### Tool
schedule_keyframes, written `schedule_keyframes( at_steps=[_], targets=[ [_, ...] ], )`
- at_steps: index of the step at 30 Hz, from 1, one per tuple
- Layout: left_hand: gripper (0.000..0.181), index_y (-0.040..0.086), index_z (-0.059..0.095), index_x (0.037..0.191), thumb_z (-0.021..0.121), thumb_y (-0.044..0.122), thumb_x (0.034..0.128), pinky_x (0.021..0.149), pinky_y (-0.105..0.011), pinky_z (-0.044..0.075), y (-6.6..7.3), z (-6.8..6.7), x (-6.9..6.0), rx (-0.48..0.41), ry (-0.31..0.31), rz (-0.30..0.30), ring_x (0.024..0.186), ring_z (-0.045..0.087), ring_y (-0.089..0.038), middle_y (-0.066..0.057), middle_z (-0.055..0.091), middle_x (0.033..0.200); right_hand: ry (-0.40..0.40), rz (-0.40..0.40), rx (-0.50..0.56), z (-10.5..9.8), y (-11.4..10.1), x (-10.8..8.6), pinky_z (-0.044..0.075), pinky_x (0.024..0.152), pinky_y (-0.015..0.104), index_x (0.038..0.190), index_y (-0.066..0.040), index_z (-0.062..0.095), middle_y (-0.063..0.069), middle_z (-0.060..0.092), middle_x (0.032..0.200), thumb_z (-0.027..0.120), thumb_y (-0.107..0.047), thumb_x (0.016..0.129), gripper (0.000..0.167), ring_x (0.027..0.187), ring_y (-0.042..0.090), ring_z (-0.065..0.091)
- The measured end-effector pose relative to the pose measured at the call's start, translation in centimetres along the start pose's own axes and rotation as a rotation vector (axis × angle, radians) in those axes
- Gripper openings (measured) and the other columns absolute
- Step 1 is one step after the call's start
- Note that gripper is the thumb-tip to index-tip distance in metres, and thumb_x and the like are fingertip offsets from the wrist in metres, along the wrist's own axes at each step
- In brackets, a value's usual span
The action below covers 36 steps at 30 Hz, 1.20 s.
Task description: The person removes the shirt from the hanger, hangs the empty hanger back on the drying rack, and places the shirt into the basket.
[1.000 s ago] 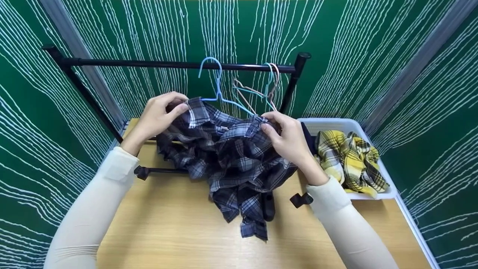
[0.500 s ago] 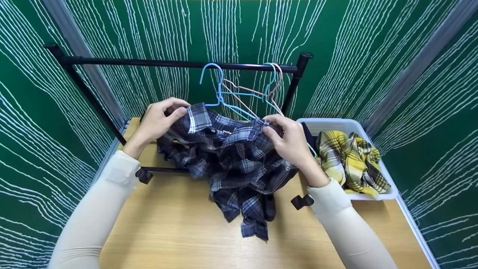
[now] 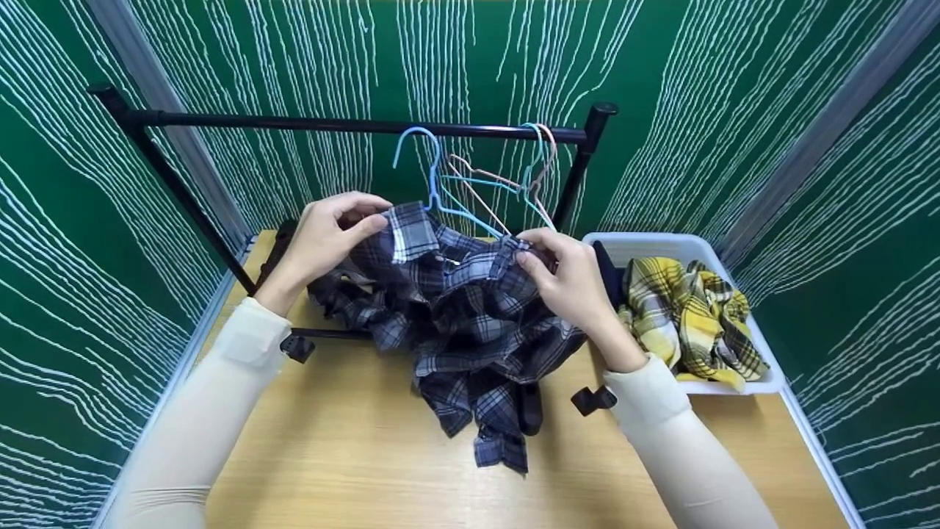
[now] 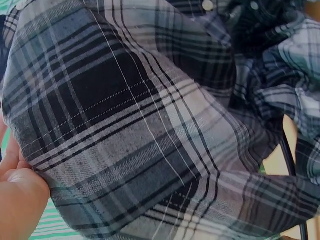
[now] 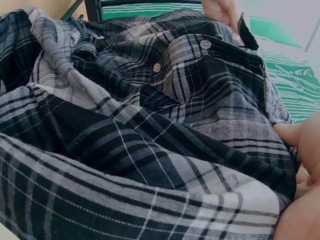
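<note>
A dark blue-grey plaid shirt (image 3: 470,323) hangs bunched between my hands, its lower end trailing over the table. My left hand (image 3: 330,231) pinches the shirt beside the collar, thumb in front and fingers behind. On the other side of the collar, my right hand (image 3: 565,272) pinches the fabric the same way. A blue hanger (image 3: 433,165) rises out of the neck opening, its hook just in front of the rack's bar and its lower part hidden by the shirt. In the right wrist view, white buttons (image 5: 205,44) show on the front of the shirt (image 5: 235,105).
A black rack (image 3: 294,123) spans the back. Pink (image 3: 547,158) and teal (image 3: 527,173) hangers hang at its right end. To the right, a white basket (image 3: 661,239) holds a yellow plaid garment (image 3: 690,316). The wooden table (image 3: 352,455) lies below.
My left hand has moved right, carrying its side of the collar inward. The blue hanger has dropped slightly, its hook lower against the bar. My right hand has barely shifted.
</note>
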<state>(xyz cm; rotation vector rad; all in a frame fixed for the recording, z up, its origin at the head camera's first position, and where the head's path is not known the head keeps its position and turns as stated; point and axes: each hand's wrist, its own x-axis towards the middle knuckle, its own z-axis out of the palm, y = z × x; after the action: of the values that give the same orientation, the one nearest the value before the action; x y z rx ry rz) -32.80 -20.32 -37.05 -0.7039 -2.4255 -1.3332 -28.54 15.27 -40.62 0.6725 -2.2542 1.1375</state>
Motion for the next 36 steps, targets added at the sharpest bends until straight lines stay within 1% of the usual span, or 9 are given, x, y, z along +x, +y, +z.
schedule_keyframes(
  at_steps=[2, 4, 9, 11, 15, 19, 26, 32, 36],
  targets=[
    [0.026, 0.007, 0.077, 0.123, 0.076, 0.02, 0.1006, 0.084, -0.021, 0.052, 0.8, 0.3, 0.0, 0.005, 0.012, 0.012, 0.095, 0.068, -0.012, -0.008, 0.078, 0.115, -0.003, -0.004, 0.001, 0.0, -0.1, 0.0, 0.042, 0.069, 0.027, 0.11, -0.006, 0.077, 0.005, 0.071, 0.09, 0.074, -0.005, 0.098, 0.013, 0.074, 0.015, 0.055],
    [0.026, 0.008, 0.078, 0.123, 0.076, 0.021, 0.1004, 0.084, -0.02, 0.052, 0.4, 0.8, 0.2, 0.006, 0.021, 0.015, 0.096, 0.067, -0.013, -0.006, 0.077, 0.117, -0.001, -0.008, 0.004, 0.1, -0.1, 0.0, 0.041, 0.069, 0.027, 0.11, -0.006, 0.077, 0.005, 0.072, 0.09, 0.074, -0.004, 0.098, 0.013, 0.074, 0.015, 0.055],
    [0.025, 0.017, 0.08, 0.122, 0.077, 0.029, 0.0994, 0.082, -0.022, 0.053, -1.0, 1.7, 1.0, -0.021, 0.032, 0.039, 0.095, 0.067, -0.011, 0.003, 0.076, 0.117, 0.003, -0.012, 0.009, 0.2, -0.1, 0.0, 0.041, 0.069, 0.026, 0.109, -0.006, 0.078, 0.004, 0.072, 0.089, 0.075, -0.003, 0.097, 0.013, 0.074, 0.015, 0.055],
    [0.026, 0.02, 0.08, 0.121, 0.078, 0.033, 0.0985, 0.081, -0.024, 0.053, -0.9, 1.9, 1.1, -0.028, 0.032, 0.054, 0.094, 0.067, -0.01, 0.006, 0.076, 0.116, 0.005, -0.011, 0.002, 0.2, -0.2, 0.0, 0.041, 0.069, 0.026, 0.109, -0.006, 0.078, 0.004, 0.072, 0.089, 0.076, -0.004, 0.096, 0.013, 0.074, 0.014, 0.054],
    [0.027, 0.022, 0.08, 0.121, 0.078, 0.035, 0.0973, 0.08, -0.024, 0.053, -0.5, 2.3, 1.4, -0.019, 0.029, 0.072, 0.092, 0.067, -0.01, 0.008, 0.077, 0.115, 0.008, -0.008, -0.016, 0.3, -0.3, 0.0, 0.041, 0.069, 0.028, 0.109, -0.007, 0.078, 0.003, 0.073, 0.09, 0.077, -0.005, 0.096, 0.013, 0.074, 0.014, 0.055],
    [0.027, 0.022, 0.08, 0.121, 0.079, 0.034, 0.0969, 0.08, -0.024, 0.054, -0.2, 2.7, 1.7, -0.017, 0.031, 0.084, 0.092, 0.069, -0.009, 0.008, 0.078, 0.114, 0.006, 0.001, -0.03, 0.3, -0.5, 0.0, 0.041, 0.07, 0.029, 0.109, -0.007, 0.078, 0.003, 0.073, 0.089, 0.077, -0.006, 0.096, 0.013, 0.074, 0.015, 0.055],
    [0.026, 0.02, 0.08, 0.121, 0.079, 0.031, 0.0972, 0.079, -0.023, 0.053, 1.0, 3.3, 1.9, 0.002, 0.058, 0.094, 0.09, 0.071, -0.008, 0.008, 0.08, 0.108, 0.005, 0.002, -0.023, 0.4, -0.6, 0.0, 0.042, 0.069, 0.027, 0.107, -0.007, 0.079, 0.003, 0.073, 0.088, 0.076, -0.005, 0.096, 0.011, 0.073, 0.014, 0.056],
    [0.029, 0.013, 0.079, 0.123, 0.079, 0.027, 0.0971, 0.076, -0.023, 0.051, 2.0, 3.7, 2.1, 0.035, 0.088, 0.096, 0.084, 0.069, -0.009, 0.001, 0.08, 0.103, 0.018, -0.016, -0.006, 0.6, -0.8, 0.1, 0.044, 0.069, 0.027, 0.103, -0.006, 0.078, 0.003, 0.075, 0.089, 0.077, -0.003, 0.094, 0.01, 0.074, 0.013, 0.059],
    [0.03, 0.012, 0.079, 0.123, 0.08, 0.025, 0.0959, 0.075, -0.022, 0.051, 2.5, 3.9, 2.3, 0.025, 0.105, 0.096, 0.083, 0.07, -0.009, 0.0, 0.08, 0.1, 0.018, -0.016, 0.016, 0.8, -0.9, 0.2, 0.044, 0.069, 0.027, 0.102, -0.005, 0.078, 0.004, 0.074, 0.089, 0.077, -0.002, 0.094, 0.009, 0.074, 0.013, 0.059]
  ],
)
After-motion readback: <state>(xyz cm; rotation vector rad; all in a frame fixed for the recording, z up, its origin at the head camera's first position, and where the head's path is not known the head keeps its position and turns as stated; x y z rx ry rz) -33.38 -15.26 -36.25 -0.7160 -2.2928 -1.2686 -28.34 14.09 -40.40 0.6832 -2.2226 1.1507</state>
